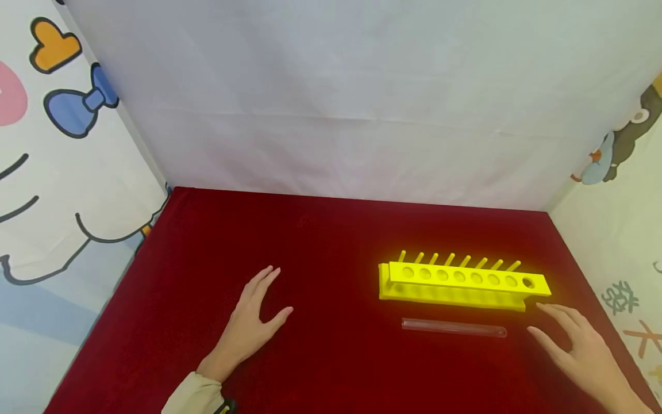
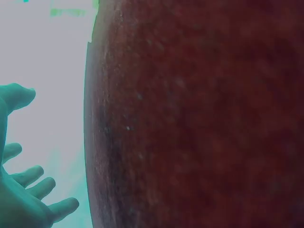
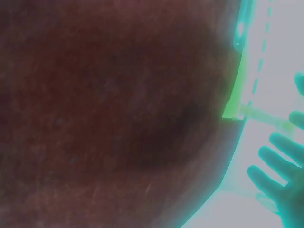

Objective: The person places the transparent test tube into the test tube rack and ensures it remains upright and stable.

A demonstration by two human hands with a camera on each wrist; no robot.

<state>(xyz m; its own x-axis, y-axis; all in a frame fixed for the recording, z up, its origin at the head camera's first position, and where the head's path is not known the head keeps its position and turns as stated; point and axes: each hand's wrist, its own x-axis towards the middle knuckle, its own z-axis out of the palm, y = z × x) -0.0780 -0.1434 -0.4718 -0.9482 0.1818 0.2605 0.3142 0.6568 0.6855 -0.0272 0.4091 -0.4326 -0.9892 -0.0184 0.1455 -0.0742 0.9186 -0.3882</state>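
Head: clear, slender, round-ended test tube (image 1: 454,328) is probably calling for a light mid-body pinch, no squeezing. It's lying just left of the right hand (image 1: 589,352), near side of the long yellow plastic-looking rack (image 1: 468,277) on the dark-red worktop (image 1: 331,362); left hand (image 1: 245,330) is sitting well apart. Left wrist: hand is hanging spread, gripping nothing. Right wrist: hand is hanging likewise.

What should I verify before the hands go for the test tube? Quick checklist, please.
1. Right hand empty: ok, thumb and fingers apart.
2. Left hand empty: ok, holding nothing.
3. Test tube unobstructed: ok, lying on the red tabletop, nothing on it.
4. Yellow test tube rack upright: ok, standing just beyond the tube.
5. Rack vacant: ok, no tube stands in it.
6. Tube free of cracks: cannot tell, too fine to see.
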